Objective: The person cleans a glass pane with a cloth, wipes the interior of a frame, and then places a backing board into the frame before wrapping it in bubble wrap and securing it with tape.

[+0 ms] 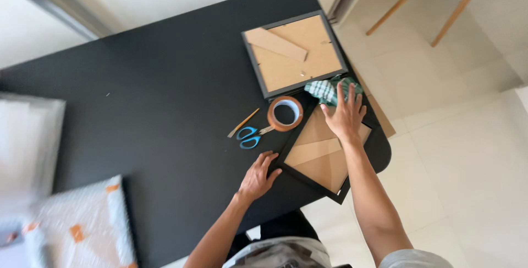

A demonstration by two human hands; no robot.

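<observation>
hands (302,147) on black picture frame (324,155), face-down, brown backing up

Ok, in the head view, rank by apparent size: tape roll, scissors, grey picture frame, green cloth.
1. grey picture frame
2. green cloth, partly under the right hand
3. tape roll and scissors: too alike to rank.

Black picture frame (324,158) lies face-down, tilted, at table edge.
</observation>
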